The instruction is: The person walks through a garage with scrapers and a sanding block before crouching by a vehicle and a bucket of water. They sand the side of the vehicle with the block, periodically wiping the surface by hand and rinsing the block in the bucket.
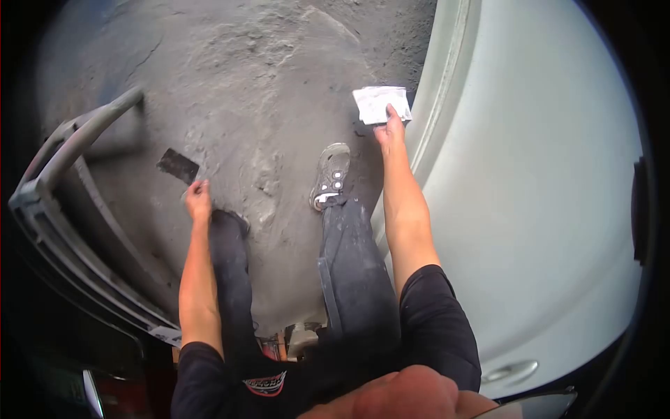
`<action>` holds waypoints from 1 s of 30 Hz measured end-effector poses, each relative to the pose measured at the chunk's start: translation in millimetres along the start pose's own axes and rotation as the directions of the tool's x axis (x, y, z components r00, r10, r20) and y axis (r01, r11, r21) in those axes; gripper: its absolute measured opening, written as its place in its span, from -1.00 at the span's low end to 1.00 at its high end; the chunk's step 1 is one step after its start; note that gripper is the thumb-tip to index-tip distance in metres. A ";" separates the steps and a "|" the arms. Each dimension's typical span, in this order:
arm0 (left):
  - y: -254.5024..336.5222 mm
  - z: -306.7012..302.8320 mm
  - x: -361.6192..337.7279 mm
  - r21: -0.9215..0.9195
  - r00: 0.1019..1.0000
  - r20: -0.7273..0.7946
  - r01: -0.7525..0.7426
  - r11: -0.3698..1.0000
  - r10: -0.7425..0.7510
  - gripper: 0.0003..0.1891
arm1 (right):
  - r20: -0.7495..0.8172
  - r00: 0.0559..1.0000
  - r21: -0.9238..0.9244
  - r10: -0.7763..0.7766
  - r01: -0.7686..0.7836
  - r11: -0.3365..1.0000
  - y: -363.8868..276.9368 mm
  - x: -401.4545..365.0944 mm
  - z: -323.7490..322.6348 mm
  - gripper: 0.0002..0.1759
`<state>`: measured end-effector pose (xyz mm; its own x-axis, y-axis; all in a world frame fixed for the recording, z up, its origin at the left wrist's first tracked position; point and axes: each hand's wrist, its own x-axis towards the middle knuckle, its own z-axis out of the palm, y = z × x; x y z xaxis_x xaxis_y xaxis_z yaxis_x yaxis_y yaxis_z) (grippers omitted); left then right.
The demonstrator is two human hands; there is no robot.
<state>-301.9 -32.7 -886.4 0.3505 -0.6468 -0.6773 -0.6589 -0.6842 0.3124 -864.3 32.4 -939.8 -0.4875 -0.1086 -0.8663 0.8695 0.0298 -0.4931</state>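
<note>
My left hand (199, 200) is closed, its fingertips pinched at the near corner of a thin, dark rectangular sheet (179, 166). The sheet is held out over the grey floor, a little ahead of my left leg. On the other side, my right hand (392, 129) grips a small stack of white sheets (381, 105) with the thumb lying on top. The sheets are slightly fanned, with uneven edges. That hand is stretched forward beside the edge of a pale car panel (530, 174).
A worn metal frame with a curved tube (91, 140) stands at the left. My shoe (331, 174) rests on the rough, dusty floor (272, 91) between both hands. A door handle (511, 371) sits low on the pale panel. Some items lie behind my legs.
</note>
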 end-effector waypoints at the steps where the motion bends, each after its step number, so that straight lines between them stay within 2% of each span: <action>1: -10.8 5.2 11.4 -0.088 0.998 -0.033 0.044 0.995 -0.047 -0.48 | -0.042 0.998 0.017 -0.040 0.040 0.999 -1.2 2.3 8.6 -0.52; 4: 3.4 15.6 27.4 -0.219 0.968 -0.192 0.120 0.968 -0.163 -0.40 | -0.044 0.992 0.036 -0.117 0.119 0.992 -5.1 39.6 5.2 -0.54; 6: -5.3 18.3 43.6 -0.231 0.963 -0.188 0.147 0.962 -0.192 -0.37 | 0.048 0.986 0.056 -0.158 0.155 0.986 -13.0 32.6 15.1 -0.54; 7: -13.1 18.7 50.5 -0.237 0.961 -0.182 0.163 0.958 -0.209 -0.35 | 0.078 0.976 0.002 -0.202 0.202 0.979 -8.6 22.7 12.5 -0.53; 9: -17.7 24.6 50.5 -0.163 0.947 -0.292 0.089 0.983 -0.134 -0.41 | 0.154 0.944 -0.105 -0.293 0.311 0.945 -2.1 3.1 8.4 -0.52; 10: -14.3 27.4 48.0 -0.133 0.932 -0.353 0.036 0.990 -0.081 -0.42 | 0.254 0.896 -0.124 -0.364 0.403 0.907 3.7 -5.2 10.5 -0.48; 11: -7.6 26.9 45.6 -0.098 0.910 -0.414 -0.018 0.995 -0.024 -0.44 | 0.277 0.908 -0.161 -0.315 0.367 0.916 6.9 -18.1 13.2 -0.48; 12: 39.9 30.0 23.1 0.039 0.879 -0.470 -0.067 0.997 0.078 -0.50 | 0.300 0.917 -0.197 -0.262 0.329 0.924 10.1 -33.0 20.1 -0.48; 13: 53.1 37.1 16.0 0.002 0.917 -0.361 -0.179 0.984 0.168 -0.51 | 0.322 0.924 -0.230 -0.206 0.288 0.930 13.5 -44.2 26.7 -0.48; 14: 67.1 43.1 12.4 -0.046 0.930 -0.254 -0.286 0.957 0.265 -0.53 | 0.391 0.917 -0.291 -0.082 0.208 0.934 16.7 -50.8 34.5 -0.46; 16: 136.6 68.0 -17.7 -0.155 0.907 0.085 -0.396 0.905 0.412 -0.52 | 0.487 0.855 -0.432 0.179 0.057 0.900 25.0 -62.9 43.0 -0.41; 17: 175.0 79.3 -38.7 -0.282 0.886 0.288 -0.284 0.917 0.363 -0.54 | 0.514 0.826 -0.532 0.232 0.096 0.841 31.6 -69.7 46.4 -0.45; 18: 205.3 91.0 -54.5 -0.384 0.814 0.478 -0.145 0.912 0.331 -0.56 | 0.538 0.793 -0.621 0.284 0.146 0.770 38.4 -75.6 53.8 -0.49; 20: 228.1 113.4 -62.3 -0.376 0.732 0.624 -0.025 0.926 0.273 -0.60 | 0.560 0.741 -0.724 0.372 0.218 0.654 44.7 -86.9 75.8 -0.53; 21: 227.8 117.1 -61.2 -0.356 0.723 0.639 -0.024 0.934 0.262 -0.60 | 0.560 0.721 -0.750 0.408 0.231 0.621 47.1 -91.4 83.4 -0.53; 22: 225.3 120.6 -60.1 -0.335 0.714 0.654 -0.023 0.942 0.250 -0.60 | 0.576 0.713 -0.739 0.400 0.244 0.628 52.0 -89.6 84.4 -0.65; 23: 219.7 123.9 -59.6 -0.311 0.705 0.669 -0.022 0.950 0.235 -0.60 | 0.560 0.749 -0.708 0.354 0.211 0.674 48.1 -83.7 82.6 -0.65; 24: 211.9 122.5 -61.8 -0.342 0.763 0.577 -0.096 0.935 0.290 -0.66 | 0.541 0.781 -0.671 0.311 0.178 0.720 38.9 -72.5 82.2 -0.65; 25: 205.0 118.8 -59.9 -0.420 0.810 0.512 -0.056 0.906 0.287 -0.68 | 0.519 0.810 -0.630 0.274 0.145 0.763 29.5 -56.5 82.4 -0.65; 26: 194.0 110.7 -57.1 -0.490 0.860 0.436 -0.022 0.871 0.267 -0.70 | 0.423 0.873 -0.588 -0.241 0.468 0.660 38.5 -17.5 59.8 -0.66; 27: 178.3 97.2 -55.1 -0.556 0.915 0.334 -0.004 0.831 0.227 -0.71 | 0.488 0.704 -0.814 -0.517 0.580 0.021 23.2 36.2 19.7 -0.65; 28: 161.2 85.8 -49.8 -0.588 0.966 0.242 0.073 0.806 0.089 -0.73 | 0.343 0.569 -0.928 -0.747 0.080 -0.365 13.7 74.7 -8.4 -0.71; 29: 141.9 73.2 -42.3 -0.598 0.993 0.118 0.074 0.798 -0.003 -0.69 | 0.257 0.797 -0.655 -0.546 -0.272 -0.705 -0.1 101.5 -21.2 -0.67; 30: 113.6 63.8 -33.0 -0.624 0.998 -0.008 0.045 0.780 -0.064 -0.66 | 0.145 0.946 -0.151 -0.290 -0.269 -0.951 -14.4 128.2 -33.8 -0.58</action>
<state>-430.7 -67.7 -871.0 0.3972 -0.6048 -0.6903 -0.0832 -0.7728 0.6292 -941.9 51.6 -1046.5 -0.7019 -0.2552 -0.6650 -0.7082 0.1507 0.6897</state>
